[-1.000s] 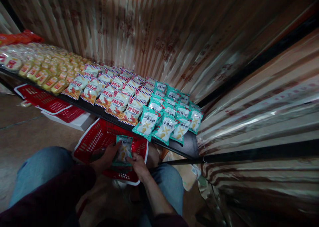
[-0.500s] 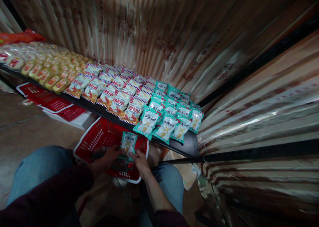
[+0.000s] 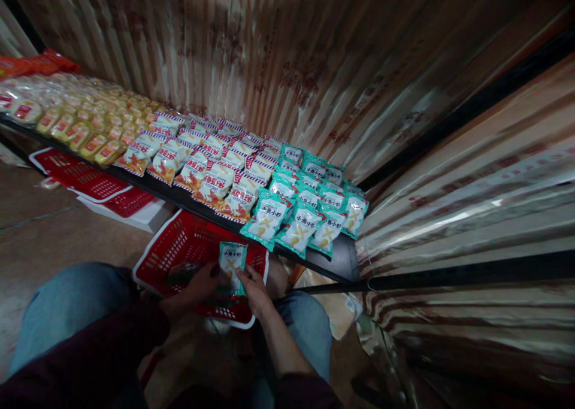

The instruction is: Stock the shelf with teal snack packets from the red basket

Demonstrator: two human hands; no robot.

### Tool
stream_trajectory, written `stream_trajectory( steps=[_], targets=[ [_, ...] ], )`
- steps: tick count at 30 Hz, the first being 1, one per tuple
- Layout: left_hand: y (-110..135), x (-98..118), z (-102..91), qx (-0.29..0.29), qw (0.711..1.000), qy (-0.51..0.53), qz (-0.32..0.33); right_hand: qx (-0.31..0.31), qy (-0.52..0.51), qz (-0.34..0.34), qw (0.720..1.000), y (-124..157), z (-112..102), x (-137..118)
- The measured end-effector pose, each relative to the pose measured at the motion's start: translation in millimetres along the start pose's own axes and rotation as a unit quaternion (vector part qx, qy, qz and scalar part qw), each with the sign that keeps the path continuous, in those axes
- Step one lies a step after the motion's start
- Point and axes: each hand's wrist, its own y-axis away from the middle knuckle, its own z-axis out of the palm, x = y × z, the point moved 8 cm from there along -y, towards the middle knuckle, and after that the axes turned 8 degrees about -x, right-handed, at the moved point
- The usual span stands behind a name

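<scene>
Over the red basket (image 3: 179, 241) at seven o'clock, the right hand (image 3: 256, 287) pinches the teal packet (image 3: 232, 264) by its three-o'clock edge, the left hand (image 3: 202, 283) at nine o'clock being too dark to judge its grip, and light pressure should best avoid crushing.

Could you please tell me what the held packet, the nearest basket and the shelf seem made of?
Teal packet: probably thin, slightly glossy plastic film, judging by its printed face and flat edge; foil lining uncertain.
Red basket: moulded plastic, most likely, fairly smooth, given its even colour and slotted walls.
Black shelf: perhaps painted metal; its bare end shows a dull sheen, plastic possible.
</scene>
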Motion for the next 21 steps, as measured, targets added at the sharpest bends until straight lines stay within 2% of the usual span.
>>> stream_trajectory(
  steps=[3, 8, 16, 21],
  targets=[
    [7.5, 15.5, -2.3, 0.027, 0.995, -0.076, 0.053, 0.001, 0.018, -0.012, 1.000, -0.2, -0.5, -2.9],
    [11.6, 28.6, 5.8, 0.010, 0.987, -0.132, 0.089, 0.004, 0.054, -0.032, 0.998, -2.3, 1.0, -6.4],
    [6.8, 13.4, 14.2, -0.034, 0.997, -0.069, 0.028, -0.005, 0.087, -0.059, 0.994, -1.6, 4.6, -12.3],
    [14.0, 17.1, 17.5, -0.049, 0.999, -0.008, 0.018, -0.012, 0.097, -0.075, 0.992, 0.5, 4.0, -16.7]
  ],
)
